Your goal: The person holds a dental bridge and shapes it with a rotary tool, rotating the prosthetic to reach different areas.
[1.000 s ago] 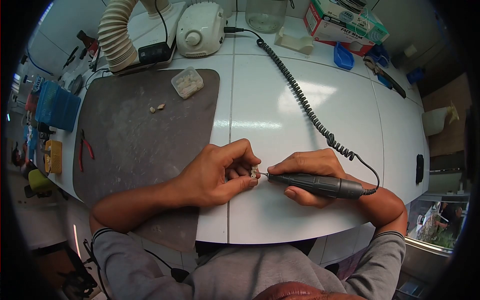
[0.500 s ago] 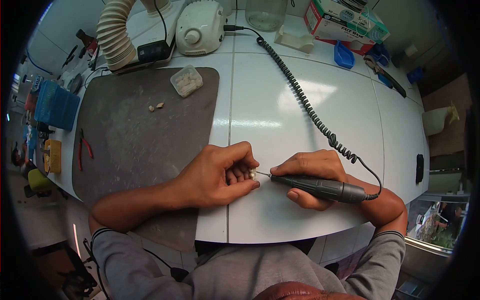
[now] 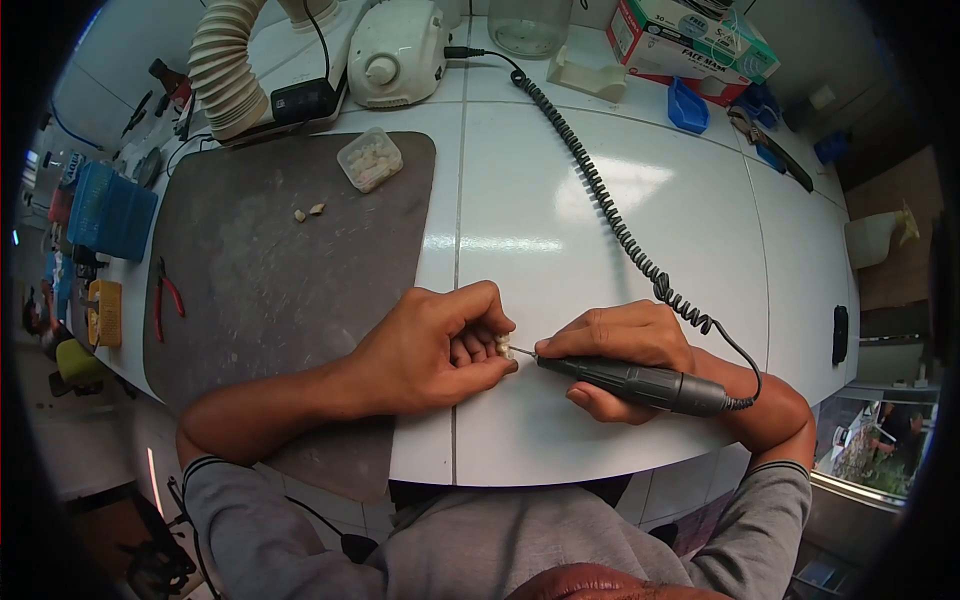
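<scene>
My left hand (image 3: pixel 445 345) is closed on a small cream-coloured piece (image 3: pixel 503 344), held between thumb and fingers above the white tiled table (image 3: pixel 560 440). My right hand (image 3: pixel 620 350) grips a black rotary handpiece (image 3: pixel 640 385) like a pen. Its thin metal bit (image 3: pixel 522 350) points left, with the tip at or very close to the piece. A coiled black cord (image 3: pixel 610 205) runs from the handpiece to a white control unit (image 3: pixel 395 55) at the back.
A grey mat (image 3: pixel 270 260) bears a clear tub of pale pieces (image 3: pixel 370 160), two loose bits (image 3: pixel 308 212) and red-handled pliers (image 3: pixel 168 290). Behind are a ribbed hose (image 3: pixel 225 70), mask box (image 3: pixel 670 50) and blue tray (image 3: pixel 688 105). A blue basket (image 3: pixel 110 212) stands left.
The bit and front of the handpiece have shifted slightly left, and the handpiece is tilted a little more. My left hand is almost unmoved, still holding the piece.
</scene>
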Action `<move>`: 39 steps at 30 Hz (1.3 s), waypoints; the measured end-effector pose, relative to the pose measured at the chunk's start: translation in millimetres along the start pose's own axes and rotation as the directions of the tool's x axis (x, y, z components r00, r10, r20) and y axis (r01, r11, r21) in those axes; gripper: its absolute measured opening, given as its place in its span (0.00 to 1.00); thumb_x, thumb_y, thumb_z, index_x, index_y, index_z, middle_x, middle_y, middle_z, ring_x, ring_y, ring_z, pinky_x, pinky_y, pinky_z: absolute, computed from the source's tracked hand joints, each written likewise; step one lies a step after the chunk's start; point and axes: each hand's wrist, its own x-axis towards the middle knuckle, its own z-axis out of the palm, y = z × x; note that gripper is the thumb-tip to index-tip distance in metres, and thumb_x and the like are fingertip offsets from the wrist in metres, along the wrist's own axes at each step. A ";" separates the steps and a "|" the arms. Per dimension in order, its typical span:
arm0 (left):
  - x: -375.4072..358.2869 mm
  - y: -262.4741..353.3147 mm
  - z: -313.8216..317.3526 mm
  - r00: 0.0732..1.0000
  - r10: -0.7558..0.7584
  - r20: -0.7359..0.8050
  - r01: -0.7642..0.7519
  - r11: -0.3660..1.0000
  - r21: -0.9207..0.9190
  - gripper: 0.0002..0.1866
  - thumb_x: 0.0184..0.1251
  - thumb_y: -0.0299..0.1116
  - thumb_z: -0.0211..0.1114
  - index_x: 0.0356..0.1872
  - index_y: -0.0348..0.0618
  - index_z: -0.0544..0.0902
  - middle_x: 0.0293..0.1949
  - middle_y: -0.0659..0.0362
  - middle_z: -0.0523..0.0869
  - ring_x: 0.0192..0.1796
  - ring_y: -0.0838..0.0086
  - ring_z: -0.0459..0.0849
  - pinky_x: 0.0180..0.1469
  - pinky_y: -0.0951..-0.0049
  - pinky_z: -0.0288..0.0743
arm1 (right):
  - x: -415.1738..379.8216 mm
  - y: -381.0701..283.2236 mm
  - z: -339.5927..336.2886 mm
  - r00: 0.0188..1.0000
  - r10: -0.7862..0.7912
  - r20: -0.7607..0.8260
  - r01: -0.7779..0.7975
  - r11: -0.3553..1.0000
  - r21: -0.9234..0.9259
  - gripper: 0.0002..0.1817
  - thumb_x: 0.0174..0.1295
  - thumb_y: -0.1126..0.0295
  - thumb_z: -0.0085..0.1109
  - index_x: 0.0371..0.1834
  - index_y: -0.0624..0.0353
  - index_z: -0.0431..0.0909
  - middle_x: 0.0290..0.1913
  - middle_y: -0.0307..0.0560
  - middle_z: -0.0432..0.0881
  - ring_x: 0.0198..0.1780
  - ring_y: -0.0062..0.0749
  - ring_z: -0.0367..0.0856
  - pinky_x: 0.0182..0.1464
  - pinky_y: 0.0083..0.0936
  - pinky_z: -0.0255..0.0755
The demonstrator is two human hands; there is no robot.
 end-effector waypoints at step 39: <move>0.7 3.0 -0.8 1.000 0.009 0.026 -0.010 0.999 0.043 0.12 0.71 0.28 0.76 0.45 0.33 0.82 0.34 0.59 0.90 0.34 0.83 0.88 0.35 0.82 0.82 | 1.0 -2.0 -0.5 1.000 0.029 -0.006 -0.029 1.000 -0.007 0.19 0.61 0.71 0.71 0.55 0.68 0.89 0.37 0.56 0.92 0.35 0.42 0.94 0.37 0.31 0.89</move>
